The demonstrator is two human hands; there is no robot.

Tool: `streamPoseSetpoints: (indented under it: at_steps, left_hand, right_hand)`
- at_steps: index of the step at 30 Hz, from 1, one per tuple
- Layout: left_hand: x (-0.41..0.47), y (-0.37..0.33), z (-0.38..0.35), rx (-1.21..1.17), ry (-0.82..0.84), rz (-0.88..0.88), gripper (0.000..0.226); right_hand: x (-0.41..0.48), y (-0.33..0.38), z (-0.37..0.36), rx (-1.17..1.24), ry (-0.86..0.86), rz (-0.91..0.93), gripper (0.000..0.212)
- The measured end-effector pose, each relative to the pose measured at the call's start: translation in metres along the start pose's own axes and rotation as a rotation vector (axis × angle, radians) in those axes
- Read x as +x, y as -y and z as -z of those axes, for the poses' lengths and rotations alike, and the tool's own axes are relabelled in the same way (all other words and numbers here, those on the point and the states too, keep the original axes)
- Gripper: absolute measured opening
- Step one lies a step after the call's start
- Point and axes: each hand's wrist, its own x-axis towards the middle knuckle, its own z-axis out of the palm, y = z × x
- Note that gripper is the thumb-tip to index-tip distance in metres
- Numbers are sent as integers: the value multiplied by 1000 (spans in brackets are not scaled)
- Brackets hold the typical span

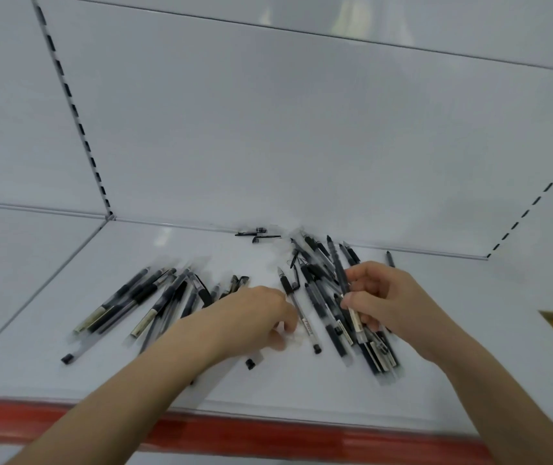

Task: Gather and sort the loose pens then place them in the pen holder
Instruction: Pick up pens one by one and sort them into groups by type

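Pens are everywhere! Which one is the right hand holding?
The dark pen poking out above the right hand: its thumb and fingers pinch it. Its neighbours just lie on the shelf.

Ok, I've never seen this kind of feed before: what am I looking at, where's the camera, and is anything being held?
There is no machine here, just a person's two bare hands. The single picture comes from a wide-angle camera on the person's head, looking forward and down. The hands work on a white shelf with a red front edge. Black pens lie loose on it in a left heap and a right heap, with a few small dark bits by the back wall. The right hand pinches a dark pen from the right heap. The left hand curls its fingers beside a clear pen; blur hides whether they grip it. No pen holder is in view.
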Motion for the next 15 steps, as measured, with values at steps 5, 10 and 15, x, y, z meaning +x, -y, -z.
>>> streamPoseSetpoints:
  at_steps: [5,10,15]
  left_hand:
    - [-4,5,1,-233,-294,98,15]
    - [-14,-2,21,-1333,-678,166,15]
    - [-24,-10,30,-1760,-691,120,23]
  right_hand:
    - [-4,10,-6,84,-24,73,8]
    - [-21,30,-17,137,-32,220,11]
    - [-36,39,-29,74,62,298,16]
